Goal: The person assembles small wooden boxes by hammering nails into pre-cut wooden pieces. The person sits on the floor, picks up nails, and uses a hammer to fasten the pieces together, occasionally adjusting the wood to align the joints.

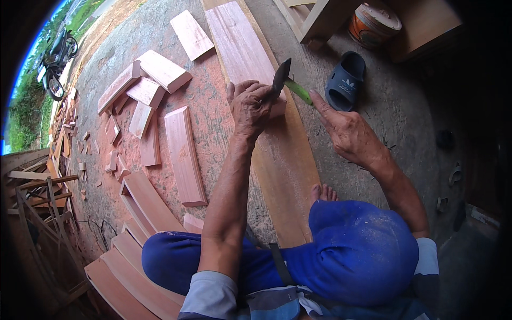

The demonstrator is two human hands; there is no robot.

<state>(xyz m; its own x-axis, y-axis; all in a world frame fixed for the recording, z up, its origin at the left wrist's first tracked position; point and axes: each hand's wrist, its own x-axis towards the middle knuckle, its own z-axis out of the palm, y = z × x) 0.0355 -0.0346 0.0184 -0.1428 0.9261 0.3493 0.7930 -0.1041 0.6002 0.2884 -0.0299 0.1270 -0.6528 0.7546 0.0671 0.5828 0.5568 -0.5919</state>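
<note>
My right hand (352, 130) is closed round a hammer, its index finger stretched along the green handle (300, 92). The dark hammer head (282, 76) is right at the fingertips of my left hand (250, 109). Those fingers are bent together at the near end of a pinkish wooden board (240, 45); what they pinch, if anything, is hidden behind the hammer head. The board lies lengthwise on a longer brown plank (285, 176), which runs along the floor toward my bare foot (324, 193).
Cut wood blocks (160, 69) lie piled on the left, beside a longer piece (184, 154). Curved boards (128, 277) are stacked by my left knee. A dark slide sandal (345, 80), a bucket (375, 24) and a wooden frame (325, 21) stand at right. A motorbike (56, 61) is outside.
</note>
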